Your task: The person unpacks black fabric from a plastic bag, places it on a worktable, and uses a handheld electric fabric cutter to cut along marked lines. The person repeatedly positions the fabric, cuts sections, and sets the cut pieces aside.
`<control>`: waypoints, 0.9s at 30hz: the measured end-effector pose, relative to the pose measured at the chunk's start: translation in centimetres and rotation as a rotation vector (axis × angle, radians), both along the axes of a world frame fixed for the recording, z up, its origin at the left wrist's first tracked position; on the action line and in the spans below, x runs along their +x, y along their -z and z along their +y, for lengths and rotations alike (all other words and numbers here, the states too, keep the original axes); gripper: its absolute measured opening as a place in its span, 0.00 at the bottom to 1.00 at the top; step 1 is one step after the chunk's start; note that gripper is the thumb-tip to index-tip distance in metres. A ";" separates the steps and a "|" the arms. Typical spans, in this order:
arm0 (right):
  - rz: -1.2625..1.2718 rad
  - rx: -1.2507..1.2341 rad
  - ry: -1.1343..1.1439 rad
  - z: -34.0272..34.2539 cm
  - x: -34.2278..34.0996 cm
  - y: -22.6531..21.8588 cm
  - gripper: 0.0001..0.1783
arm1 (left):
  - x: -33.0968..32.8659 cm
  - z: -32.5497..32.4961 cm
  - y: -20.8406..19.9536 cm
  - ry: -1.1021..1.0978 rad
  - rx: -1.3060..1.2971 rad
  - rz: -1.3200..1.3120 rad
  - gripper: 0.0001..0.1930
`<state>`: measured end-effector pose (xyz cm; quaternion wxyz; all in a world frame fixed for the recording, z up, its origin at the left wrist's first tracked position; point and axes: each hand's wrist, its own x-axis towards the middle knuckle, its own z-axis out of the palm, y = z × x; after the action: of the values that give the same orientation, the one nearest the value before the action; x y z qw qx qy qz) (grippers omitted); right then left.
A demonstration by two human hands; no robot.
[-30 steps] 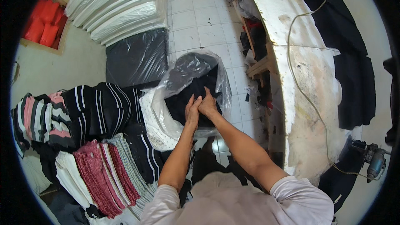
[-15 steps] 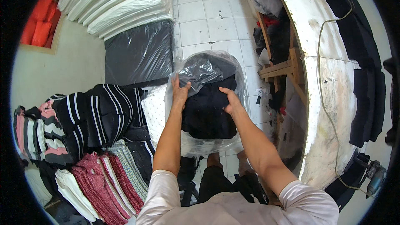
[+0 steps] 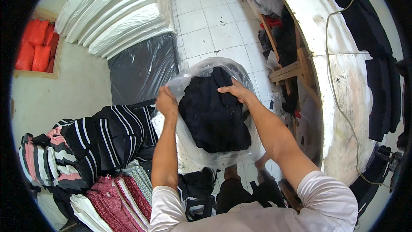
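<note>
A large clear plastic bag (image 3: 182,144) stands in front of me with its mouth wide open. Inside it lies a pile of folded black cloth (image 3: 212,124). My left hand (image 3: 166,101) is closed on the bag's rim at the left, its fingertips partly blurred. My right hand (image 3: 235,91) reaches over the right rim and grips a folded piece of black fabric (image 3: 222,81) at the top of the pile, thumb on top and the other fingers mostly hidden. How deep the pile goes cannot be seen.
Striped folded garments (image 3: 107,133) and red patterned ones (image 3: 118,204) are stacked at left. White wrapped bundles (image 3: 124,17) stand far left, beside a black plastic-wrapped block (image 3: 143,64). A long worn white table (image 3: 339,90) with a cable (image 3: 328,56) runs along the right.
My left hand has moved left and pulled the bag's mouth outward. The plastic that covered the upper part of the black cloth is drawn back. My right hand has shifted slightly up.
</note>
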<state>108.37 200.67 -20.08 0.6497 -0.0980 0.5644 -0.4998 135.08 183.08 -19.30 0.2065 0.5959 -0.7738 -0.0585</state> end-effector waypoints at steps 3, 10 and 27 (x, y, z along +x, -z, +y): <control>1.217 0.286 -0.222 0.0 0.1 -0.2 0.60 | 1.2 -1.8 -2.8 -0.075 -0.014 0.051 0.19; 1.293 -0.034 -0.015 8.1 1.6 -4.3 0.51 | 2.2 8.9 -5.9 0.063 -0.186 0.293 0.15; 1.107 0.460 1.228 76.2 -1.7 -34.0 0.27 | -27.1 57.1 -22.5 1.818 0.559 0.464 0.16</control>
<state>106.70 276.85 13.90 -0.1013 0.1294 0.8404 -0.5164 107.98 240.17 3.24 0.0809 -0.2266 -0.8365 -0.4924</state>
